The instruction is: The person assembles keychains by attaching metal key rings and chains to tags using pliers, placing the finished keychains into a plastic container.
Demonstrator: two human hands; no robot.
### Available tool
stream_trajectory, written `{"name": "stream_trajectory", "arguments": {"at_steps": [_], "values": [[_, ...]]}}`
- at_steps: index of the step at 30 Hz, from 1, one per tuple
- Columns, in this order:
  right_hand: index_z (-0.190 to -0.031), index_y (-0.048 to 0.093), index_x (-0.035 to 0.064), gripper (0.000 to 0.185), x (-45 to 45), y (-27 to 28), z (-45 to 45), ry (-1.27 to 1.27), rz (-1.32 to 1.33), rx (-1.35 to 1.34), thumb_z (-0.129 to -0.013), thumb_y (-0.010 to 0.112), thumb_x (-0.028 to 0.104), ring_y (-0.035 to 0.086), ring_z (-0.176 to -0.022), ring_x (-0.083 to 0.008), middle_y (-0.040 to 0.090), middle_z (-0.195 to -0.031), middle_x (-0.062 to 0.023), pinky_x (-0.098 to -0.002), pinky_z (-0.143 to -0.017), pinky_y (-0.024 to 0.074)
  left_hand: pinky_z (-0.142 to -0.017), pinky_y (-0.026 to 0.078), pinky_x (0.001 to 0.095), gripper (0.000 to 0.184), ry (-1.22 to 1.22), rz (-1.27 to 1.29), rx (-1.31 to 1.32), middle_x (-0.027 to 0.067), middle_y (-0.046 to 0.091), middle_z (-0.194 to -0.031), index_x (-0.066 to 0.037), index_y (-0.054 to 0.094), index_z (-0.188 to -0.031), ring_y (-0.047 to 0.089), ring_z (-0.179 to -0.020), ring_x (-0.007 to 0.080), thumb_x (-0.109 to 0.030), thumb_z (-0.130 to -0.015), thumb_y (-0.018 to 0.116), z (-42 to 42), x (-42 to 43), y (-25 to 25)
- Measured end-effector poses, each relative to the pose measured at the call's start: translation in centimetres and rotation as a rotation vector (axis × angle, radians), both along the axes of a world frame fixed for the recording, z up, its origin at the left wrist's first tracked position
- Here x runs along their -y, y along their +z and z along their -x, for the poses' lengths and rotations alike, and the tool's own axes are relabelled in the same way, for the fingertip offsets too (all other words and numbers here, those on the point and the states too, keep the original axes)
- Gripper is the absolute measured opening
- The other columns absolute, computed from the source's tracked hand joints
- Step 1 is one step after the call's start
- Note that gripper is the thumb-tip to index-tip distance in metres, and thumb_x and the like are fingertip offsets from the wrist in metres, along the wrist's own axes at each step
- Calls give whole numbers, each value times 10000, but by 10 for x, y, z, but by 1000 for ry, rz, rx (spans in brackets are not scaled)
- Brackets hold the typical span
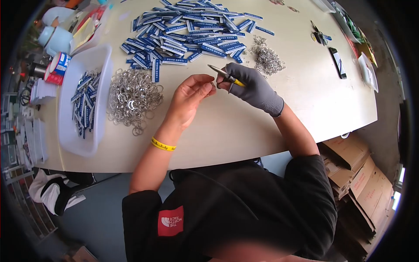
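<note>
My left hand (192, 98), bare with a yellow wristband (163, 144), pinches a small metal piece (212, 86) at its fingertips. Close to its right, my right hand (253, 87), in a grey glove, grips yellow-handled pliers (238, 81) whose jaws point up and left. The two hands nearly meet. Left of my left hand lies a heap of metal rings (133, 98). Beyond my hands is a large pile of blue and white strips (185, 32). A small heap of little metal parts (267, 59) lies above my right hand.
A white bin (106, 65) holding more blue strips stands at the left of the table (305, 109). A phone (338, 63) and dark-handled tools (321, 36) lie at the right. Containers line both side edges. Flattened cardboard (364, 183) is stacked at lower right.
</note>
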State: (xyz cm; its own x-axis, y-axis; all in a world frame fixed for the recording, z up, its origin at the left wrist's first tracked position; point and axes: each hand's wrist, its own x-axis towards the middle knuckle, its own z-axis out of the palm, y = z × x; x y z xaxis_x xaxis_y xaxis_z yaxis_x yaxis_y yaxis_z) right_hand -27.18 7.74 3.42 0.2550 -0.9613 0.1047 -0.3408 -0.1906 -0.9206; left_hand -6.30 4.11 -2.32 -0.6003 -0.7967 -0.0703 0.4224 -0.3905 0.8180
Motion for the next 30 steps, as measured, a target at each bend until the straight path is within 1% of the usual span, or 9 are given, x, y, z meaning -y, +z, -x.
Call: {"name": "stream_trajectory", "arguments": {"at_steps": [2, 8, 11, 17, 20, 23, 26, 29, 30], "values": [[-1059, 610, 34, 225, -5, -1, -4, -47, -15, -21, -880, 729, 98, 620, -874, -98, 681, -929, -36, -277, -811, 505, -930, 488, 300, 146, 27, -3, -6, 28, 676, -1011, -47, 639, -1075, 627, -957, 123, -93, -940, 674, 2, 0, -2], [-1106, 582, 33, 311, -8, -8, -5, -41, 6, 117, -868, 758, 128, 645, -856, -101, 703, -929, -56, -278, -799, 520, -906, 476, 272, 153, 52, 61, -9, 14, 676, -989, -46, 647, -1063, 619, -939, 97, -92, -926, 697, -1, -2, -1], [-1062, 584, 22, 239, -9, 0, -7, -30, 36, 70, -870, 724, 42, 670, -837, -123, 688, -898, -63, -277, -773, 533, -902, 472, 260, 156, 54, 79, 21, 7, 678, -988, -44, 656, -1052, 616, -941, 86, -87, -913, 713, 0, -2, -6], [-1068, 582, 18, 224, -8, -2, -7, -29, 47, 41, -882, 706, 26, 692, -867, -124, 687, -915, -58, -267, -776, 540, -880, 474, 242, 160, 62, 81, 28, 6, 688, -979, -41, 674, -1039, 618, -924, 81, -74, -894, 734, 0, -4, -5], [-1090, 585, 21, 290, -5, -13, -6, -74, -46, 161, -875, 757, 116, 611, -871, -83, 692, -922, -27, -267, -822, 503, -888, 476, 259, 145, 64, 103, 59, 18, 689, -982, -40, 674, -1038, 622, -924, 101, -73, -904, 718, -1, -4, -1], [-1077, 578, 12, 232, -2, -10, -4, -109, 5, 45, -888, 708, 44, 707, -919, -131, 691, -929, -61, -263, -797, 545, -916, 478, 298, 134, 53, 131, 90, 41, 685, -993, -37, 663, -1052, 626, -944, 137, -77, -926, 687, -2, -5, 0], [-1068, 586, 23, 216, -4, -10, -3, -126, 37, 91, -896, 709, 64, 713, -938, -134, 704, -964, -61, -262, -810, 544, -904, 478, 285, 170, 26, 126, 75, 39, 671, -999, -33, 644, -1075, 620, -947, 127, -80, -921, 697, -2, -3, 0], [-1065, 598, 57, 233, -5, -8, -2, -191, 153, -83, -872, 723, 94, 713, -890, -183, 699, -960, -61, -300, -767, 553, -900, 474, 279, 215, -10, 177, 91, 46, 651, -1025, -23, 609, -1107, 617, -968, 123, -86, -922, 698, -1, -1, 5], [-1060, 603, 67, 240, -4, -8, -1, -172, 261, -208, -858, 727, 102, 703, -872, -209, 692, -945, -64, -320, -747, 551, -901, 473, 280, 225, -24, 223, 122, 49, 644, -1031, -18, 596, -1114, 617, -979, 124, -92, -926, 696, 0, -2, 10]]}}
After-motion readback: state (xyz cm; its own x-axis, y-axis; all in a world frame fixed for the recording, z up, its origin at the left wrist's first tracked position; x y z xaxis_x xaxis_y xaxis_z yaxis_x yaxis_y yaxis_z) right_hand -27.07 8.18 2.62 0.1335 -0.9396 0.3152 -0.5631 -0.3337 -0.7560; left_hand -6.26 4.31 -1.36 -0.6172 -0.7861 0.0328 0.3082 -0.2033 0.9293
